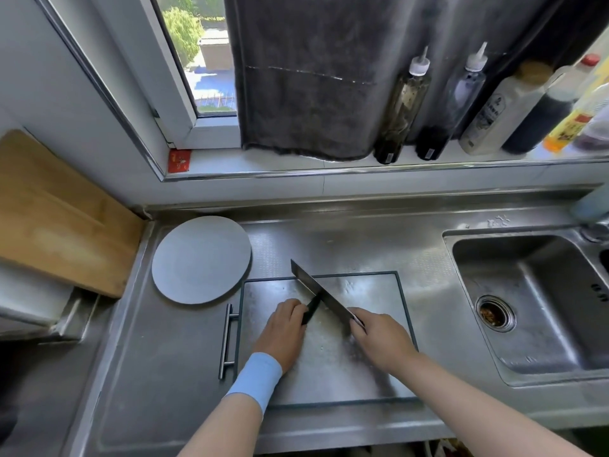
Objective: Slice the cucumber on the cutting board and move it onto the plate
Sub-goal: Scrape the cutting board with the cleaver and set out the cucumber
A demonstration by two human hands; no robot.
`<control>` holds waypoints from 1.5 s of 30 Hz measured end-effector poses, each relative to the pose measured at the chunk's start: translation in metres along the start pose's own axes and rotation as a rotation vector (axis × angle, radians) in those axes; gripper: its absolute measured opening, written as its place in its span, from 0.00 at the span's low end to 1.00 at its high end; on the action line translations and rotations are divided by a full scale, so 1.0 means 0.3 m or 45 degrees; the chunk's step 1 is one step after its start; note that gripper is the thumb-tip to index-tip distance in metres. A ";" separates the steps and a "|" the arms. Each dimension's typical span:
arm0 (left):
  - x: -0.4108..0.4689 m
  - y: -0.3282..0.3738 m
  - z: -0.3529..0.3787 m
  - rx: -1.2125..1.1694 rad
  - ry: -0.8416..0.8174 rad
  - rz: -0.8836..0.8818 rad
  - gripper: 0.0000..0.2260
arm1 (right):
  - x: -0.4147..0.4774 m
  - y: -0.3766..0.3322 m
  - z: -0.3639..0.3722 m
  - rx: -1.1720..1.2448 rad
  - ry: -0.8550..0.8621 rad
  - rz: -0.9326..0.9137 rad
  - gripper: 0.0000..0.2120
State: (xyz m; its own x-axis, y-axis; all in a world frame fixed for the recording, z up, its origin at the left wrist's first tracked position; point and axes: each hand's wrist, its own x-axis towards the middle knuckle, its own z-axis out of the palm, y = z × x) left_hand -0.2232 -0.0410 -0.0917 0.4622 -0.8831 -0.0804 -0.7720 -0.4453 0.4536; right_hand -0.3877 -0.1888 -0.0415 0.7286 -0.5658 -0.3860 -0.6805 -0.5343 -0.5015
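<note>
Holding the dark cucumber (309, 312) under curled left hand (283, 329) fingers, pinned to the steel cutting board (329, 364). Gripping the knife (321, 293) by its handle in the right hand (379, 346), blade slanted across the cucumber's far end. Just beside the board's far-left corner, grey plate (201, 263). To the right, sink (534, 308). On the sill, bottles (487, 110), labels too blurred to read.
</note>
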 end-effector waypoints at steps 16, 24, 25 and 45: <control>0.014 -0.023 0.068 -0.075 0.106 0.082 0.23 | -0.058 -0.088 0.012 -0.320 0.021 -0.196 0.17; 0.017 -0.036 0.075 -0.137 0.142 0.090 0.23 | -0.051 -0.089 0.001 -0.262 -0.022 -0.167 0.15; 0.018 -0.034 0.075 -0.149 0.149 0.081 0.22 | -0.046 -0.089 -0.003 -0.238 -0.035 -0.155 0.14; 0.032 -0.045 0.077 -0.173 0.073 -0.071 0.10 | 0.059 -0.095 0.027 0.027 -0.191 0.040 0.09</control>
State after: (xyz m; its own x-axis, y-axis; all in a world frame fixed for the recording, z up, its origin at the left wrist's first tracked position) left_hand -0.2184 -0.0468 -0.1192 0.5302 -0.8457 -0.0598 -0.6798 -0.4662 0.5662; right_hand -0.3548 -0.1785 -0.0402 0.7114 -0.4807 -0.5126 -0.7026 -0.5034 -0.5030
